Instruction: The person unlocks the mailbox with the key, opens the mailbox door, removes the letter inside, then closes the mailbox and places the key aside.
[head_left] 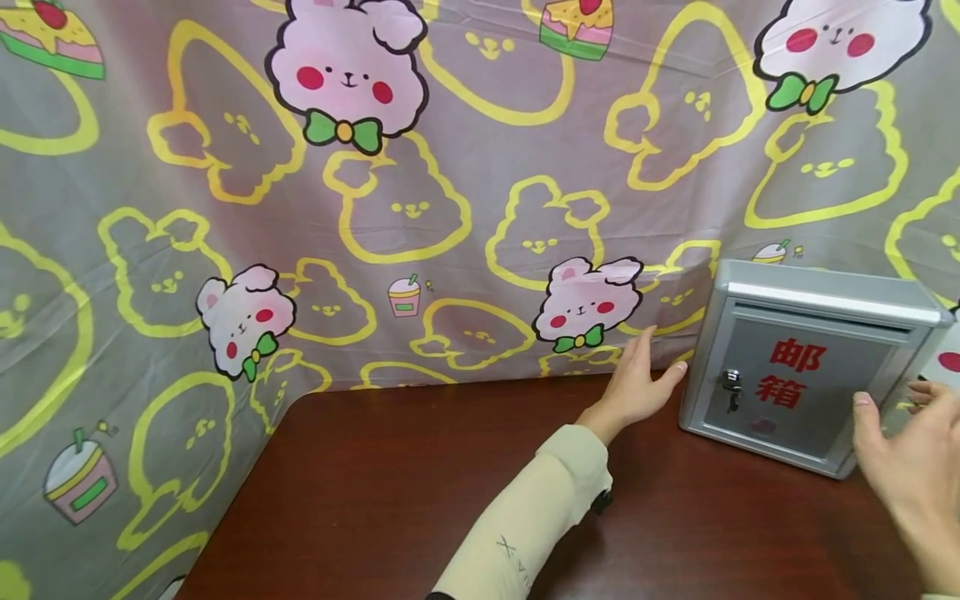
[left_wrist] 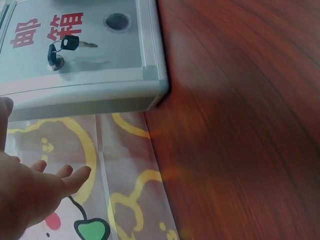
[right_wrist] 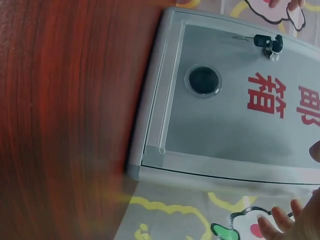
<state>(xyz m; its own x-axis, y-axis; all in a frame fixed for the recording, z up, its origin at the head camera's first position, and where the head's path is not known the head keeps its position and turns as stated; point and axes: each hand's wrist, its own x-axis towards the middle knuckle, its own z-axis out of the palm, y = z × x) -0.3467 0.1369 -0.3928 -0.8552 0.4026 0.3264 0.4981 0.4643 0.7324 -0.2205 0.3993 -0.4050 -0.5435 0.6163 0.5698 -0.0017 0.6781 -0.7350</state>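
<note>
A grey metal mailbox (head_left: pixel 813 433) with red Chinese characters stands upright at the right of the table. In its door lock (head_left: pixel 731 381) sits a key, and a second key (left_wrist: pixel 70 43) on the same ring shows in the left wrist view. My left hand (head_left: pixel 636 390) is beside the box's left side, fingers extended and thumb apart. At the right side is my right hand (head_left: pixel 918 454), fingers spread, its thumb in front of the door's edge. Both hands hold nothing. Whether either touches the box I cannot tell.
The box stands on a dark red-brown wooden table (head_left: pixel 420 483). Behind and to the left hangs a pinkish-grey curtain (head_left: pixel 465 150) with cartoon rabbits and yellow outlines, reaching down to the table's edge. A slot (head_left: pixel 821 321) runs along the box's upper front.
</note>
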